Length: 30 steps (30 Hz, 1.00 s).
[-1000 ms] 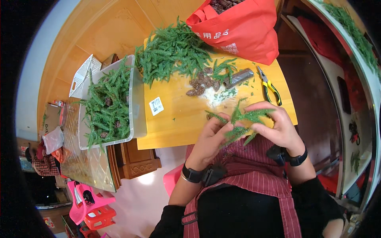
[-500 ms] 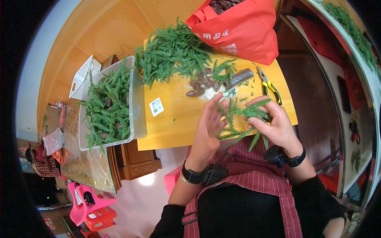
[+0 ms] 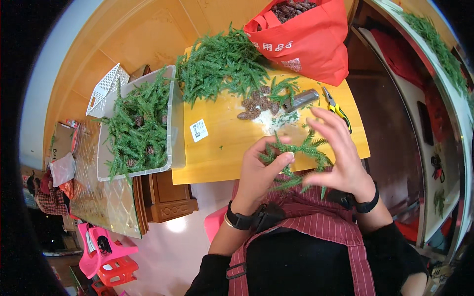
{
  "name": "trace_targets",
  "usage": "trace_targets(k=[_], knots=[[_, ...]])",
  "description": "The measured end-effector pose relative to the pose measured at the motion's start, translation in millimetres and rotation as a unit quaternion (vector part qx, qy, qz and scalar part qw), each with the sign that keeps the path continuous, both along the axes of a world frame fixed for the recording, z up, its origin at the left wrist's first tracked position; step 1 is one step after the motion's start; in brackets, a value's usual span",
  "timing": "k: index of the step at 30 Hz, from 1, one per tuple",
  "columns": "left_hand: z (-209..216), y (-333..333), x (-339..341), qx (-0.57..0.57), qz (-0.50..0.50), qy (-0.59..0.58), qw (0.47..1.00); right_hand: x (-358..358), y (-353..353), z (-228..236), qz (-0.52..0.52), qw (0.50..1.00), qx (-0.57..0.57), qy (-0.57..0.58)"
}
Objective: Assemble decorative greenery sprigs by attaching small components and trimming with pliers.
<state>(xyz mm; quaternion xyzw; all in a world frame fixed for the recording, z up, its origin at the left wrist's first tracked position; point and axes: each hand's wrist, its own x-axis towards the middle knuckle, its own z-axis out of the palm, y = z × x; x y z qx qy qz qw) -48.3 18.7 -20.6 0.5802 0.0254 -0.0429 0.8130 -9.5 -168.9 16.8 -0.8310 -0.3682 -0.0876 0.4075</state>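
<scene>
A green artificial pine sprig [image 3: 312, 148] is held over the table's near edge. My left hand [image 3: 264, 165] pinches its left part between thumb and fingers. Beside its right end my right hand [image 3: 340, 153] has its fingers spread apart and grips nothing. Beyond the hands lie several brown pine cones [image 3: 257, 102], with white powder [image 3: 269, 121] and green bits scattered next to them. A dark clear-wrapped bundle [image 3: 302, 99] sits to their right. Yellow-and-black pliers [image 3: 335, 106] rest near the table's right side.
A translucent bin [image 3: 177, 143] of pine sprigs and cones stands at the left. Loose green sprigs [image 3: 219, 64] are heaped at the back of the yellow table [image 3: 217, 163]. A red bag [image 3: 311, 44] of cones stands back right. A white label card [image 3: 199, 130] lies near the bin.
My left hand has closed on the sprig's left part. My right hand has let go of the sprig and opened beside it. The view has shifted slightly.
</scene>
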Motion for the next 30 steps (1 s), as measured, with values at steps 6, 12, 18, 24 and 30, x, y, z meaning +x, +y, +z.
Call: trace_targets(k=[6,12,18,24,30], knots=[[-2,0,2,-0.06,0.005,-0.01,0.998,-1,5,5,0.021,0.99,-0.128,-0.057],[0,0,8,-0.022,0.013,-0.023,0.999,4,5,6,-0.021,0.989,-0.085,-0.118],[3,-1,17,0.014,0.011,-0.027,0.999,20,2,6,-0.01,0.99,-0.134,-0.052],[-1,3,33,-0.007,0.014,-0.01,1.0,37,8,5,0.016,0.996,-0.081,-0.014],[-5,5,47,-0.017,0.01,0.003,1.0,53,8,-3,0.014,0.995,-0.098,-0.024]])
